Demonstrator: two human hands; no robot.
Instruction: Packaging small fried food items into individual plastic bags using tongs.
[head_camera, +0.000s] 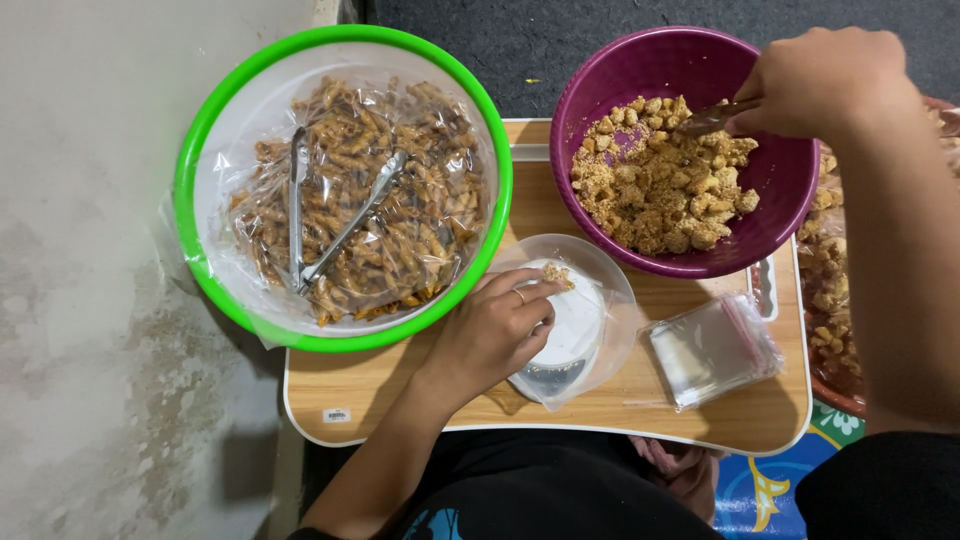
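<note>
We had our left hand (495, 330) resting on the small clear bag (590, 320) near the front edge of the wooden tray table (620, 420), fingers curled loosely around its mouth, probably to keep it open on the little scale underneath. Our right hand (820, 80) was clenched around a metal spoon (715, 118) dug into the crumb-coated snack pieces (660, 185) in the purple bowl (780, 190) at the back right corner. A green basin (200, 150) of bagged twisted snacks, tongs (335, 215) on top, crowded the left side, and spare clear bags (712, 350) lay front right.
</note>
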